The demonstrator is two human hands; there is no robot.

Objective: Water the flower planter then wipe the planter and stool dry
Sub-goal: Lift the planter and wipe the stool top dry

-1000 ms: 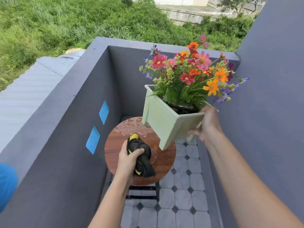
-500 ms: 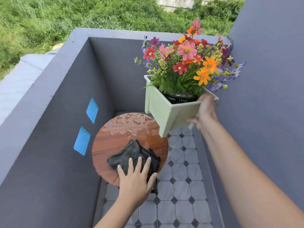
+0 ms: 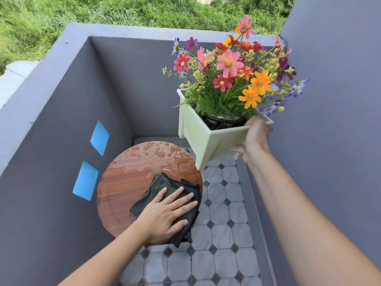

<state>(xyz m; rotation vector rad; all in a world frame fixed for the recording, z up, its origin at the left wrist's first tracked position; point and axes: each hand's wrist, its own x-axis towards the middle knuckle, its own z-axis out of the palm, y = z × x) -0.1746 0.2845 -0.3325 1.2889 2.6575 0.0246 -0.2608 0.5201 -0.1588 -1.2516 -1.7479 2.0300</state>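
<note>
While your left hand [image 3: 165, 213] lies flat on the cloth [image 3: 165, 188], its fingers [image 3: 179, 198] are spread and pressed down, pinning the dark cloth to the near right part of the stool [image 3: 123, 188]. Water beads cover the stool's far half. Your right hand [image 3: 255, 139] holds the planter [image 3: 202, 137] in the air, above and right of the stool, tilted; fingers curled around its near right corner, thumb on the front wall. Flowers [image 3: 228, 65] fill it.

The left hand [image 3: 165, 213], which clutched the bunched cloth [image 3: 165, 188] a second ago, now presses it flat, sliding toward the stool's [image 3: 123, 182] right edge.
</note>
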